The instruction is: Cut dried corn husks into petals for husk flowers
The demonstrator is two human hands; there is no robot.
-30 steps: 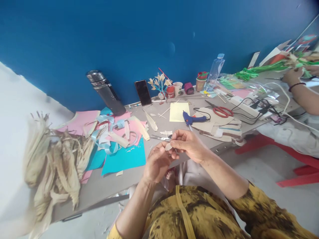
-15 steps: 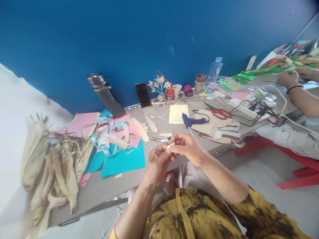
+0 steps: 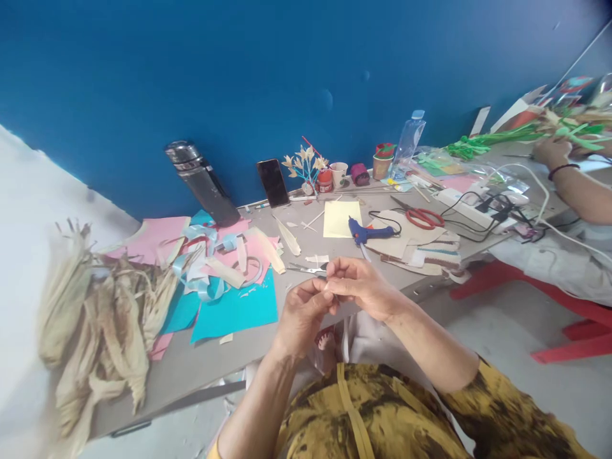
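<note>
At six o'clock in the view, the person's bare left hand (image 3: 301, 312) and bare right hand (image 3: 361, 288) met with thumbs and forefingers drawn together, most likely pinching a small, thin, pale piece that the fingertips covered. It lay between the two hands, above the front edge of the grey tabletop (image 3: 186, 370).

Work this small called for a light, even pinch: one hand best served as a steady anchor while the other made only slight turns, since so thin a piece could probably crease or split. Wrists held low and level would have helped, with the sleeves well clear of the blue plastic glue gun (image 3: 370, 232) at one o'clock from the fingertips, whose nozzle might have been hot.

The shape of the piece could not be made out, nor how each finger bore on it. The right hand hid part of the small metal scissors (image 3: 306, 268) at eleven o'clock. At two o'clock, far off, a co-worker's hand (image 3: 552, 153) was partly covered by green strips (image 3: 581, 134), and the picture's edge cut off the rest.
</note>
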